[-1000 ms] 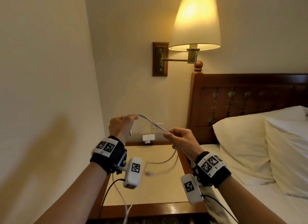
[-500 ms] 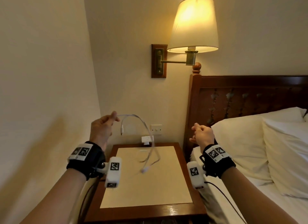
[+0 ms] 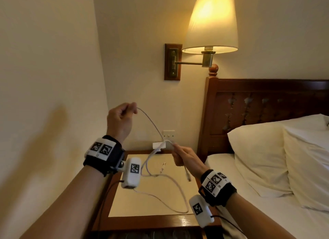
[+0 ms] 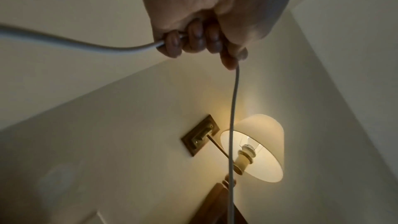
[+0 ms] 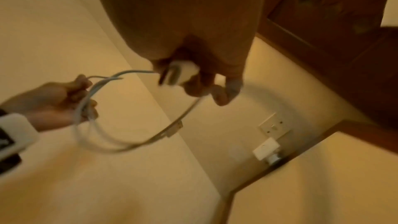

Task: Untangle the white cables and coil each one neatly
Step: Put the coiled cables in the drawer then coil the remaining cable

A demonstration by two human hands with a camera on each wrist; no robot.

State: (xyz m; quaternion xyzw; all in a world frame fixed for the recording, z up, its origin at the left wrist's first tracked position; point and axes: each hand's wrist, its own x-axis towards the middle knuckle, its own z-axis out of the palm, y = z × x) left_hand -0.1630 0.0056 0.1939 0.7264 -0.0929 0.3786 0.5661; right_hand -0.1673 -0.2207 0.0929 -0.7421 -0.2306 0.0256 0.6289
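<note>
Head view: left hand (image 3: 119, 121) raised, pinching the white cable (image 3: 151, 124), which slopes down and right to the right hand (image 3: 185, 157), closed around a bend of it over the nightstand (image 3: 187, 221); slack loops below (how many cables, cannot tell).

Left wrist view: fingers (image 4: 194, 40) curled tight round the cable, one run leaving sideways, one hanging down.

Right wrist view: blurred; fist gripping white cable (image 5: 183, 72). Probably next, bringing the lower hand up to the higher one to close a loop.

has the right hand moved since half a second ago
Yes. The right hand has swung left, from in front of the dark wooden headboard to above the wooden nightstand.
</note>
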